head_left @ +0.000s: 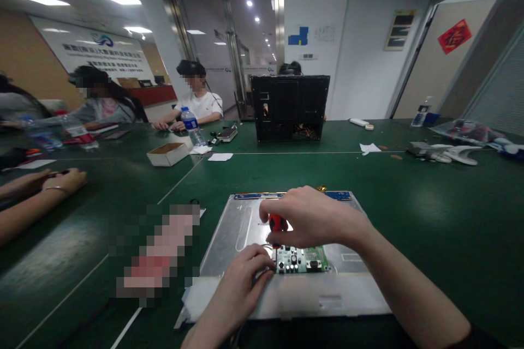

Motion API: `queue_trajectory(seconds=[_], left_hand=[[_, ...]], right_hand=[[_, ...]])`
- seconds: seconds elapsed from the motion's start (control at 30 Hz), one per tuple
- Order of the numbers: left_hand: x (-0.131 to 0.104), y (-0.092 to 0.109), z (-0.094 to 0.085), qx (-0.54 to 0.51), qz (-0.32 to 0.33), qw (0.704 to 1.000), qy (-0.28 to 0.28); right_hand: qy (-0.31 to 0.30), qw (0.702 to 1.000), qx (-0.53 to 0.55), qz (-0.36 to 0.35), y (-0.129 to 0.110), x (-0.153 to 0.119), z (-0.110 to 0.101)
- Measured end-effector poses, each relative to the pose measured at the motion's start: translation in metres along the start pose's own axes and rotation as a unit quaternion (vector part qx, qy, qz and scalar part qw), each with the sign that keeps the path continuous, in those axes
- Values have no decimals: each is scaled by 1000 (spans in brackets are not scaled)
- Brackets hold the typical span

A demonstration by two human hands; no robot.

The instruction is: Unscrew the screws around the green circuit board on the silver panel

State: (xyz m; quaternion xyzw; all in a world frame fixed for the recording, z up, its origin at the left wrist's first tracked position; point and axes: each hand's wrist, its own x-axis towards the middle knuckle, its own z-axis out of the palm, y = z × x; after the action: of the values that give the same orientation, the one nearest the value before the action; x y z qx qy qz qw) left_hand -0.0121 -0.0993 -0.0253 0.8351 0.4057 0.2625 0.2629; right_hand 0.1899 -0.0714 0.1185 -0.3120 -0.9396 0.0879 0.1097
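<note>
My right hand (311,217) is closed round the red and black handle of a screwdriver (275,222), held upright over the left end of a green circuit board (302,257). The screwdriver's tip is hidden. At the board's left edge my left hand (245,275) rests with its fingers bent and the thumb close to them; what they pinch, if anything, is hidden. Beneath the board lies a silver metal display panel (356,297), flat on the green table, with a blue strip (341,195) along its far edge.
A blurred-out pinkish item (164,253) lies left of the panel. Farther off are a small open box (167,154), a water bottle (191,125), a black device casing (290,106) and white parts (444,152). Another person's hands (65,185) rest at the left; other people sit beyond.
</note>
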Motion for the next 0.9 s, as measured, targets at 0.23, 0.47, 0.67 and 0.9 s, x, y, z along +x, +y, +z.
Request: queue_trajectory(seconds=[0.23,0.47,0.67,0.9], left_hand=[[0,5,-2,-2,-17,1000,-11],[0,4,-2,2,-17,1000,-13],[1,5,-3,2,-16,1000,-5],[1,4,-1,8,-9,1000,-2]], right_hand=[[-4,1000,0,-3,1,1,3],[-5,1000,-7,-5,1,2,5],[-9,1000,-5,-6,1,3,7],[-2,1000,-21,-3,-1,3,7]])
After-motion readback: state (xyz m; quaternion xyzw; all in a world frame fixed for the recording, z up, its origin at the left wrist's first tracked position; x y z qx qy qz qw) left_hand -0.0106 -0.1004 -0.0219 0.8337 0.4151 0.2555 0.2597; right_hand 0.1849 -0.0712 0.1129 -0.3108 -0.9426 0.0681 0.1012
